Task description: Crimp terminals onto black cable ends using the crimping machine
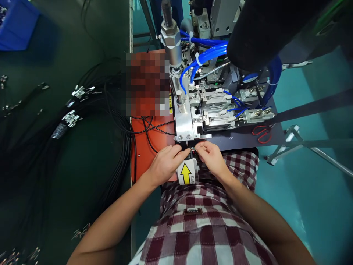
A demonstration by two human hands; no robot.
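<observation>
My left hand (166, 162) is closed, its thumb and index fingertips at a small shiny cable connector (192, 148) at the front of the machine. From the other side, my right hand (211, 156) pinches at the same connector; the fingers hide most of it. A black cable (150, 142) leads across the orange board toward my left hand. Directly below the fingertips sits a white label (185, 172) with a yellow arrow. The metal press head (184, 127) of the machine stands just beyond both hands.
Bundles of black cables with metal connector ends (72, 118) lie on the dark table at left. A blue bin (18, 24) is at the upper left. Blue air tubes (212, 49) cross the machine. Red-handled scissors (261, 134) lie on the right side of the machine base.
</observation>
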